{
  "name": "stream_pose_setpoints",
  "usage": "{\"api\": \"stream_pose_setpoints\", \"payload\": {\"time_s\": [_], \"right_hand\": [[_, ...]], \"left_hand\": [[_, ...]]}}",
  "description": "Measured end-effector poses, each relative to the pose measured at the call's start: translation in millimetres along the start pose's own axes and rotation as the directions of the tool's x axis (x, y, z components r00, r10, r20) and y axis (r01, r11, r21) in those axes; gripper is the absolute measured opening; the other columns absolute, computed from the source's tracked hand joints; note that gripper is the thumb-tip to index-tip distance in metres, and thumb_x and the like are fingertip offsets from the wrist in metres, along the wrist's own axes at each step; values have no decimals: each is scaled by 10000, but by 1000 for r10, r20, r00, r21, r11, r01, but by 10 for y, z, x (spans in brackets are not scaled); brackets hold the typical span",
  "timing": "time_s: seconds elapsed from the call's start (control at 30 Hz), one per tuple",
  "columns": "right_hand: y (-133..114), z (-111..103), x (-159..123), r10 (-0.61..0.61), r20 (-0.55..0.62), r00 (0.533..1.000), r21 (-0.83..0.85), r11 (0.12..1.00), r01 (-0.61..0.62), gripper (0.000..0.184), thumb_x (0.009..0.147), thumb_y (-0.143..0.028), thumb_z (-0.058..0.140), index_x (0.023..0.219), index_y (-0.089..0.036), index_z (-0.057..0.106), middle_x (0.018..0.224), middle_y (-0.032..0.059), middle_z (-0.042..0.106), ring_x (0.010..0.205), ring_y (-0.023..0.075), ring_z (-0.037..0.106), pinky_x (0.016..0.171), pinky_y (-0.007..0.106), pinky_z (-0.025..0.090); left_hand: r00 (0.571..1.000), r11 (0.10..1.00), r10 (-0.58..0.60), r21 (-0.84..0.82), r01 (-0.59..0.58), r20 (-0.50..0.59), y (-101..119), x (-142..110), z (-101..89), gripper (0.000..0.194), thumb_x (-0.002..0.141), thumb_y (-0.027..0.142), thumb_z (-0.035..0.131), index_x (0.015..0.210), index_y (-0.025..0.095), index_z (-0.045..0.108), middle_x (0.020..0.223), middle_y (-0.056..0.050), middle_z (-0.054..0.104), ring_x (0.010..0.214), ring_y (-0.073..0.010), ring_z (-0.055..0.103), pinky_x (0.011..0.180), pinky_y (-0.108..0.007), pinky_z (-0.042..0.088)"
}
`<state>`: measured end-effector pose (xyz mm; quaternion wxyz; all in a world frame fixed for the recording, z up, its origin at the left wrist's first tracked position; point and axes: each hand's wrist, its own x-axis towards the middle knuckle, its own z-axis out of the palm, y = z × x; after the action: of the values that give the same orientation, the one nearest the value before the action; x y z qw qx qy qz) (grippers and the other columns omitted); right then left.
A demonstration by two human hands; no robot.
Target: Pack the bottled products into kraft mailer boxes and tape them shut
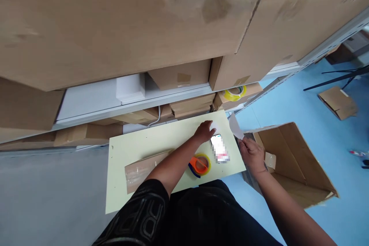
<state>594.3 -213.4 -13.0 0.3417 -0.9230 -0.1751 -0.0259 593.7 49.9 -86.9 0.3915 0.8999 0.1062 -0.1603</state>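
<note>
My left hand (204,132) reaches across a pale yellow table (135,148) and rests on a small white piece (215,127) near the table's far right corner; its fingers curl down over it. My right hand (253,154) is off the table's right edge and pinches a white sheet of paper (235,127) that stands up from its fingers. A phone (220,148) with a lit screen lies on the table between the hands. An orange tape dispenser (199,164) with a yellow roll sits just below my left forearm. A flat taped cardboard parcel (144,169) lies further left.
An open cardboard box (294,161) lies on the blue floor at the right. Metal shelving (129,105) with many cardboard boxes rises behind the table, and a roll of yellow tape (235,93) sits on one. A folded carton (338,102) lies at the far right.
</note>
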Motion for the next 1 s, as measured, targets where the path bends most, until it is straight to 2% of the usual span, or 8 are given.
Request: {"api": "stream_pose_setpoints", "payload": {"time_s": [0.07,0.13,0.27,0.37,0.47,0.63,0.83,1.0], "right_hand": [[-216,1,-28,-179,-23,984,13,984,180,273,991,-349,547,1086,-226,772,901,96,760,813,227,706,784,356,564],[-440,51,-50,-319,-67,945,51,945,323,267,989,-251,560,1170,-239,756,950,84,763,828,210,713,771,340,570],[-884,259,-135,-431,-79,899,190,878,438,309,980,-180,552,1200,-274,748,1028,75,752,924,209,720,819,354,589],[-1205,456,-260,-371,-13,929,344,870,353,298,966,-222,569,1194,-273,754,1070,83,749,966,220,715,882,386,586],[-1533,639,-426,-104,116,988,549,835,24,364,937,-334,609,1274,-236,709,1037,82,749,879,215,704,822,385,592],[-2044,873,-712,121,520,846,704,501,-504,449,870,-584,665,1087,-197,735,773,31,701,696,208,656,672,357,577],[-2398,1125,-966,80,607,791,644,534,-548,429,717,-574,842,855,-191,709,735,17,675,638,170,590,569,276,481],[-2626,1147,-1078,53,626,778,642,532,-553,379,722,-533,849,844,-202,710,740,15,704,638,173,603,603,284,490]], "left_hand": [[993,915,-111,-384,122,51,6,-239,-194,580,993,621,396,1194,151,670,1279,-166,697,1178,-299,644,968,-412,513],[973,661,-137,-715,228,183,-40,-526,-407,726,938,772,346,988,134,689,1017,-154,746,943,-263,708,787,-354,544],[975,289,-148,-936,201,164,-239,-1179,-794,702,760,836,597,831,141,665,737,-74,682,647,-175,644,567,-264,466],[973,267,-228,-960,87,25,-390,-1664,-989,522,635,615,856,754,153,645,657,-11,632,583,-126,576,555,-236,437],[958,258,-274,-966,-13,-86,-523,-2099,-1103,481,598,529,907,733,149,645,673,-5,638,612,-122,582,603,-237,454],[896,308,-390,-947,-90,-212,-794,-2712,-1141,529,626,621,867,745,157,642,639,29,572,582,-108,517,568,-232,406],[850,437,-416,-891,-124,-323,-1062,-3294,-1090,495,728,638,784,731,161,651,620,37,532,575,-100,451,545,-230,327],[819,342,-455,-918,-201,-348,-1103,-3648,-1199,403,734,551,791,740,170,663,632,24,577,584,-109,502,575,-240,384]]}}
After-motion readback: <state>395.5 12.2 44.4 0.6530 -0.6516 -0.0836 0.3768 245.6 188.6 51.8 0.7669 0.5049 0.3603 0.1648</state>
